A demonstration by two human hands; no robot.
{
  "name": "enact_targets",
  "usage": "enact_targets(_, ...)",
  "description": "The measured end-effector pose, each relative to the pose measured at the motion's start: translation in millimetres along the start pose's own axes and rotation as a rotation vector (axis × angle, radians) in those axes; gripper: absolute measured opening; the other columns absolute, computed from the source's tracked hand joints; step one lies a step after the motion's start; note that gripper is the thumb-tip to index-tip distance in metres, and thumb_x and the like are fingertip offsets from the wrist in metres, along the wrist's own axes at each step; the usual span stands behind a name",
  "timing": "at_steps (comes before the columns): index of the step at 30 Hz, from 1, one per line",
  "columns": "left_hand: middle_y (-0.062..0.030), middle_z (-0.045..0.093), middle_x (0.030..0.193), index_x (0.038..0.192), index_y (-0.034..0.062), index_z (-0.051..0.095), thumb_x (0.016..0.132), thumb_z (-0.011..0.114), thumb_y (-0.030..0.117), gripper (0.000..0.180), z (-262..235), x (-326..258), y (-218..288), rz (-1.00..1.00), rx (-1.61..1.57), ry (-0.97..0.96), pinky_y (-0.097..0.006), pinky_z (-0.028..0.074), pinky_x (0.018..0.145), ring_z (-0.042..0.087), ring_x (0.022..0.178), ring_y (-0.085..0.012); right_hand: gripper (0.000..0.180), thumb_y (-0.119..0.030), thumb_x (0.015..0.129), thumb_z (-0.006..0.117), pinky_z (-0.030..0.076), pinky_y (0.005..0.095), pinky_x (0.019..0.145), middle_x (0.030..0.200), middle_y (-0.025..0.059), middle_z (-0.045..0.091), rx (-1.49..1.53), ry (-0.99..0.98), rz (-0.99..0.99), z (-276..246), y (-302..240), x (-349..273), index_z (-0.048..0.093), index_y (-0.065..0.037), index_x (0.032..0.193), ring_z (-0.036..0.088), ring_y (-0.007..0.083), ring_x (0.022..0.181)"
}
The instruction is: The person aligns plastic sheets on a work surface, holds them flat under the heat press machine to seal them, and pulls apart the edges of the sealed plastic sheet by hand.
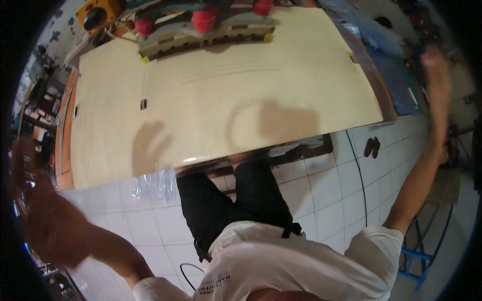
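Both my hands are raised wide and hold nothing: left hand (pixel 22 160) blurred, grip unclear; right hand (pixel 436 65) looks open. Between them lies the pale wooden panel (pixel 221 95), untouched; beyond it the red-capped clamp rig (pixel 203 30).

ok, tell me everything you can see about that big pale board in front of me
The board is a large, flat, cream-coloured sheet, smooth and slightly glossy, maybe laminated wood. It lies level, its near edge above the white tiled floor. A few small dark rectangular slots show near its left side, and faint long lines run across it. A machine with red knobs sits on its far edge. Shadows of a head and a hand fall on it. Neither hand touches it.
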State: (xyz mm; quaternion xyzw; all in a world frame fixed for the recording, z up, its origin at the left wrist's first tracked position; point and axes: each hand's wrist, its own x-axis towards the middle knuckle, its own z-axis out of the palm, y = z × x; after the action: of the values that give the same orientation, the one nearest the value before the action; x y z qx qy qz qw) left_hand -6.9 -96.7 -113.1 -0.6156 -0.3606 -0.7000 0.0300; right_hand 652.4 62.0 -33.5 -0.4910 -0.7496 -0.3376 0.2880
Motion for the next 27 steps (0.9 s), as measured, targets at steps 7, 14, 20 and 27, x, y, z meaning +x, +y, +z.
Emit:
enact_targets(7, -0.0189, 0.055, 0.138, 0.126, -0.004, 0.061, 0.106, 0.039, 0.026, 0.043, 1, -66, -111, -0.433, 0.43, -0.536, -0.042, 0.032, 0.114, 0.047, 0.134, -0.0328, 0.051, -0.02, 0.089, 0.072, 0.039, 0.0446, 0.112, 0.127, 0.0169, 0.067, -0.141, -1.013, 0.493, 84, 133, -156, 0.06, -0.007, 0.136, 0.056, 0.0325, 0.129)
enact_targets(14, -0.0199, 0.05, 0.143, 0.127, -0.0001, 0.062, 0.105, 0.04, 0.027, 0.041, 13, -76, -115, -0.46, 0.47, -0.645, -0.044, 0.035, 0.113, 0.046, 0.135, -0.035, 0.044, -0.021, 0.085, 0.078, 0.052, 0.041, 0.094, 0.117, 0.0171, 0.072, 0.177, -0.748, 0.696, 80, 152, -152, 0.068, -0.003, 0.124, 0.068, 0.0275, 0.109)
enact_targets(20, -0.0207, 0.05, 0.142, 0.126, -0.0003, 0.063, 0.105, 0.04, 0.026, 0.04, 19, -74, -112, -0.464, 0.498, -0.651, -0.043, 0.038, 0.11, 0.049, 0.133, -0.0351, 0.034, -0.021, 0.084, 0.078, 0.055, 0.0347, 0.083, 0.099, 0.0133, 0.075, 0.144, -0.762, 0.668, 93, 172, -157, 0.074, 0.0, 0.111, 0.07, 0.0198, 0.092)
enact_targets(27, -0.0156, 0.038, 0.151, 0.132, -0.0051, 0.055, 0.108, 0.041, 0.023, 0.04, 7, -76, -122, -0.499, 0.435, -0.706, -0.042, 0.043, 0.112, 0.041, 0.14, -0.0292, 0.027, -0.018, 0.084, 0.076, 0.053, 0.0322, 0.066, 0.077, 0.0102, 0.071, 0.145, -0.874, 0.755, 87, 183, -136, 0.076, 0.003, 0.101, 0.066, 0.0159, 0.069)
